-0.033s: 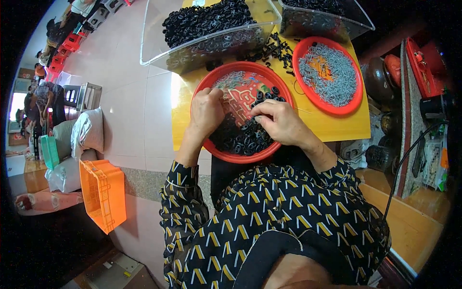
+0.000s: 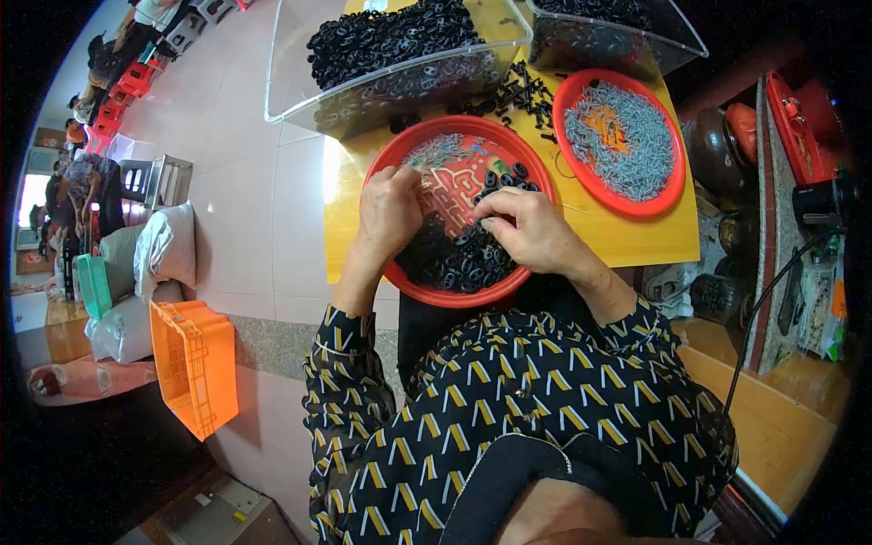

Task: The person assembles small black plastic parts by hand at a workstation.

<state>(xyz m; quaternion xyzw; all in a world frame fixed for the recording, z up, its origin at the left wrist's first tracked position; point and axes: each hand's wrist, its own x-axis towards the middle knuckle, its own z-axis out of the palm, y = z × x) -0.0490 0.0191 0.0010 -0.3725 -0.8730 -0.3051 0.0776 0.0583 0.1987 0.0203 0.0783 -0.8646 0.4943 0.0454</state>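
A round red tray (image 2: pixel 461 300) sits at the near edge of the yellow tabletop, holding small black oval plastic pieces (image 2: pixel 468 263) and, at its far side, a loose pile of silvery screws (image 2: pixel 440 148). Over the tray's left side, my left hand (image 2: pixel 391 213) is closed with fingertips curled inward; whatever they grip is hidden. My right hand (image 2: pixel 527 227) hangs over the right half, thumb and forefinger pinched together beside the black pieces. Anything in that pinch is too small to make out. The printed red tray bottom shows between both hands.
Behind the tray stands a clear plastic bin (image 2: pixel 400 77) heaped with black pieces; a second clear bin (image 2: pixel 618 41) is at its right. Black pegs (image 2: pixel 527 95) lie between. A red plate (image 2: pixel 677 168) of screws sits right. An orange crate (image 2: pixel 195 363) stands on the floor, left.
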